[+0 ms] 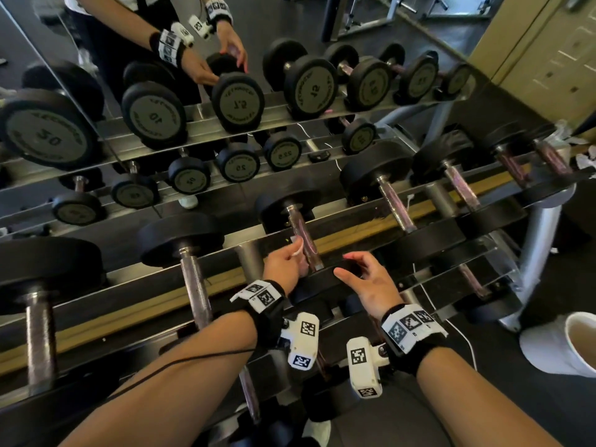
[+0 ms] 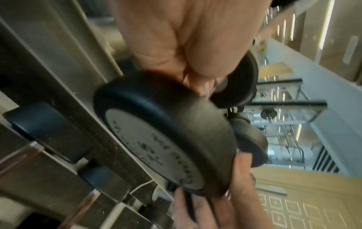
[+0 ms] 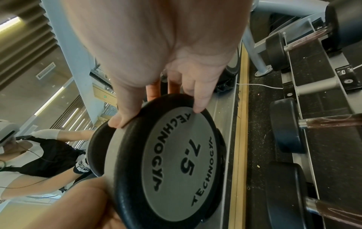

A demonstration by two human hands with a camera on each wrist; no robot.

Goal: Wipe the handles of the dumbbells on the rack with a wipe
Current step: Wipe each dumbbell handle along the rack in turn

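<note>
The 7.5 dumbbell lies on the rack's top tier (image 1: 354,227), its dark handle (image 1: 303,237) running away from me. My left hand (image 1: 295,256) pinches a white wipe (image 1: 297,250) against the left side of that handle, close to the near head. In the left wrist view the left hand (image 2: 199,86) reaches in behind the near head (image 2: 166,147); the wipe is not clear there. My right hand (image 1: 346,264) grips the near head's black rim (image 1: 322,280). The right wrist view shows its thumb and fingertips (image 3: 199,106) on the rim of the grey 7.5 face (image 3: 176,162).
Heavier dumbbells (image 1: 190,279) lie to the left, lighter ones (image 1: 393,201) to the right, and more on a lower tier (image 1: 251,395). A mirror (image 1: 225,124) behind the rack reflects everything. A thin white cable (image 1: 451,327) runs down the rack. A white object (image 1: 561,343) sits on the floor at right.
</note>
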